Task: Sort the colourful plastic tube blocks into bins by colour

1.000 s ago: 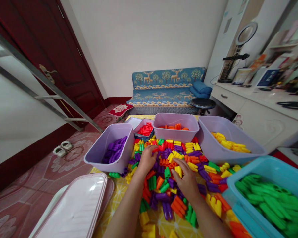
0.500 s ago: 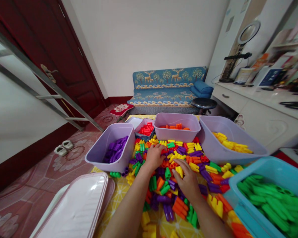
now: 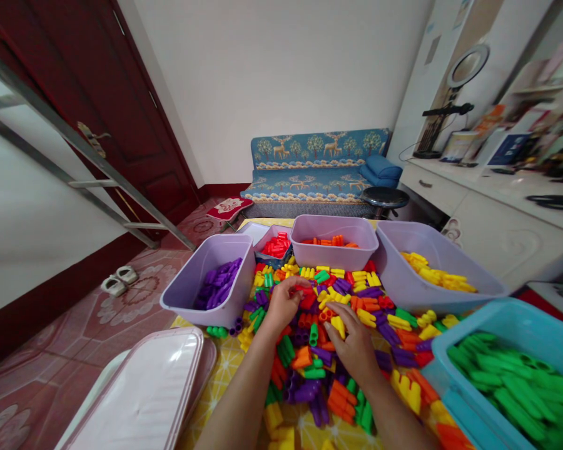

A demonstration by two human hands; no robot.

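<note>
Yellow tablecloth (image 3: 223, 375) covers the work surface, with a blue sofa (image 3: 309, 187) beyond it. Loose plastic building pieces (image 3: 316, 373) lie heaped in mixed colours on the cloth, under and around both hands. Sorted pieces occupy the surrounding containers: purple in the left lilac bin (image 3: 182, 294), red in a smaller bin (image 3: 265, 236), orange in the middle lilac bin (image 3: 331, 259), yellow in the right lilac bin (image 3: 415, 281), green in the blue bin (image 3: 469, 325).

Left hand (image 3: 281, 306): fingers (image 3: 293, 287) curled narrow at a red piece (image 3: 304, 289); grip cannot be confirmed.

Right hand (image 3: 354, 350): fingers (image 3: 344, 319) slightly spread, just beside a yellow piece (image 3: 338, 326); grip cannot be confirmed.
</note>
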